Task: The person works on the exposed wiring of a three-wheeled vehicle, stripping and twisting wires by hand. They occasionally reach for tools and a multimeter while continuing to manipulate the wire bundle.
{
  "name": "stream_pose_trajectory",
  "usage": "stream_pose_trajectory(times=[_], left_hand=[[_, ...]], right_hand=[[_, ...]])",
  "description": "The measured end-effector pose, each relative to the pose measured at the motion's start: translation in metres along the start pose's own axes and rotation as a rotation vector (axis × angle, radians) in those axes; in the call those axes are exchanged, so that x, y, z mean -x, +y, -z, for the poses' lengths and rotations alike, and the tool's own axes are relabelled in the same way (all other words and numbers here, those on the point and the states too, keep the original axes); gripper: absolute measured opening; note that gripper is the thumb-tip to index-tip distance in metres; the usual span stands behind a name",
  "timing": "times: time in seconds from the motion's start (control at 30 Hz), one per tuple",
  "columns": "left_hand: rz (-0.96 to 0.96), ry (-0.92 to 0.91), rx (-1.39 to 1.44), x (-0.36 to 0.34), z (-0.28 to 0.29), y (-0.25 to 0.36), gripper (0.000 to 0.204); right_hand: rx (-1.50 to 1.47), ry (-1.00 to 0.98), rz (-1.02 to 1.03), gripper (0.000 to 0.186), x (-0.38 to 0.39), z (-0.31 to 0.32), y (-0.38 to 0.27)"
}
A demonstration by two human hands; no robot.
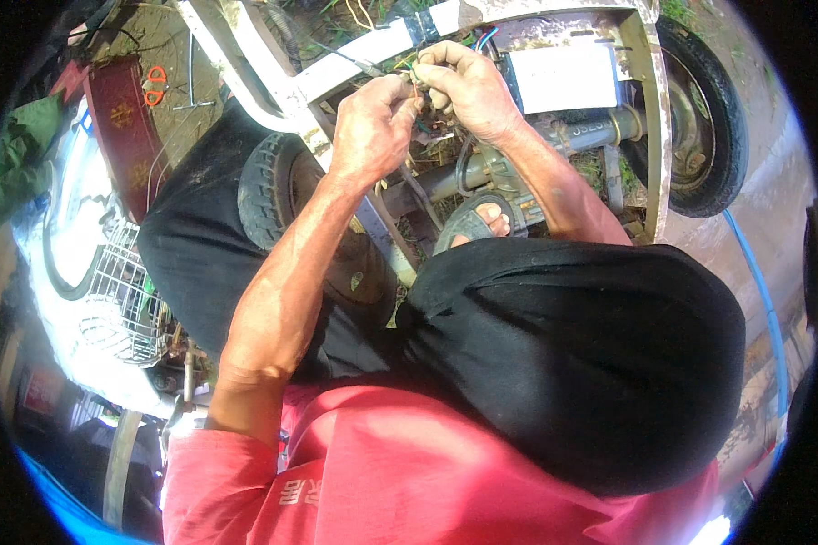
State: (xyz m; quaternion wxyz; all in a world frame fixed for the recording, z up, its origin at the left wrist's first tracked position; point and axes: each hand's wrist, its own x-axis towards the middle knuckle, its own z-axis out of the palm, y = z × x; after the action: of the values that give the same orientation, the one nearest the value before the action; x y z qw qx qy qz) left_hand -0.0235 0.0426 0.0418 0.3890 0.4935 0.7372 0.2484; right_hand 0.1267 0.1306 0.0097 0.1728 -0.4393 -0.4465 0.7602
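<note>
Both of my hands meet over a white metal vehicle frame, at a bundle of thin coloured wires. My left hand is closed, thumb and forefinger pinching wires at the near side of the bundle. Close against it, my right hand is also closed, its fingertips pinching the wires from the right. The exact wire ends are hidden by my fingers. Right of my right hand lies a white-topped box, with blue and red wires beside it.
A grey axle runs to a wheel at the right. Another tyre stands by my left forearm. Orange-handled scissors and a T-handled metal tool lie far left, near a red panel. A white wire basket is at left.
</note>
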Motion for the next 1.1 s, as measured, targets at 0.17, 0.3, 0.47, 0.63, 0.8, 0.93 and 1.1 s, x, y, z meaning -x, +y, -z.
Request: stream_pose_trajectory(times=[0.17, 0.3, 0.47, 0.63, 0.8, 0.93, 1.1], left_hand=[[0.286, 0.058, 0.427, -0.001, 0.003, -0.011, 0.018], [0.329, 0.080, 0.420, -0.004, 0.006, -0.006, 0.019], [0.302, 0.105, 0.475, -0.005, 0.006, -0.012, 0.020], [0.331, 0.116, 0.541, -0.004, 0.005, -0.015, 0.014], [0.372, 0.104, 0.632, -0.002, 0.008, -0.012, 0.014], [0.341, 0.106, 0.729, 0.001, 0.006, -0.016, 0.019], [0.319, 0.122, 0.811, 0.005, 0.003, -0.015, 0.036]], right_hand=[[0.093, 0.029, 0.098, 0.017, -0.008, -0.001, 0.009], [0.141, 0.011, 0.083, 0.016, -0.010, 0.000, 0.012], [0.214, -0.012, 0.108, 0.016, -0.009, -0.002, 0.006], [0.273, -0.029, 0.108, 0.018, -0.006, -0.004, 0.001], [0.386, -0.018, 0.163, 0.021, -0.006, -0.006, 0.004], [0.489, -0.011, 0.172, 0.023, -0.005, -0.005, 0.001], [0.509, -0.024, 0.171, 0.023, -0.006, -0.005, -0.004]])
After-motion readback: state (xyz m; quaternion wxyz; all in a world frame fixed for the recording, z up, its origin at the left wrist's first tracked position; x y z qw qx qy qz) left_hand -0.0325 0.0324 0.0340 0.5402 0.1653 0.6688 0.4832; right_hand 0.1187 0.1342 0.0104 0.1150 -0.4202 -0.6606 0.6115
